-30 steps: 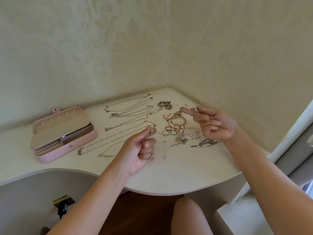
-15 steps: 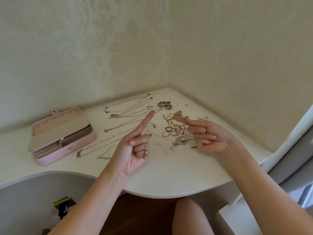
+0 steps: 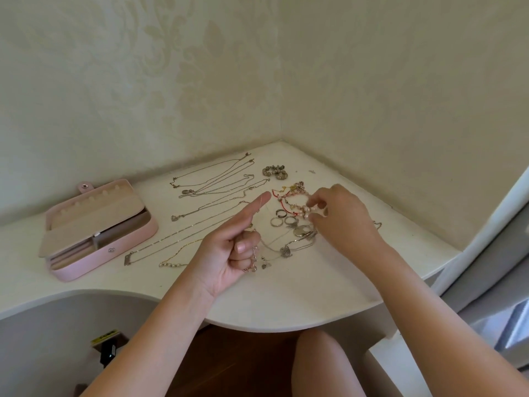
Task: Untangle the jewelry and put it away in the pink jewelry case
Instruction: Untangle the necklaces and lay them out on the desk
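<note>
Left hand: we have the left hand [image 3: 229, 250] at frame centre, palm up, forefinger straight and pointing up and right, the other fingers curled round a thin chain [image 3: 269, 249].
Chain: it trails from those curled fingers rightward across the worktop [image 3: 286, 296] to a small silver pendant [image 3: 286, 251]; a fine strand also seems to cross the raised forefinger.
Right hand: the right hand [image 3: 340, 216] is right of centre, palm down, fingers bent narrow, and its tips pinch the pearl bracelet [image 3: 303, 211].
Tangle: the knotted heap [image 3: 294, 196] of red cord, beads and pearls sits just left of the right hand's fingertips, with loose rings [image 3: 282, 222] directly below it.
Sorted pieces: the necklaces [image 3: 211, 190] lie in straight rows running from lower left to upper right, between the case and the heap.
Case: the pink jewelry case [image 3: 80, 267] lies open at the left of the frame, well apart from both hands.
Key relation: we judge that the right hand owns the heap, since it is already touching it, while the left hand is the nearer one to the case. The chain's long axis runs left to right, from the left hand to the bottom of the heap.
Next call: we expect a gentle pull apart along that line, and the risk we see is dragging the rings with it.
</note>
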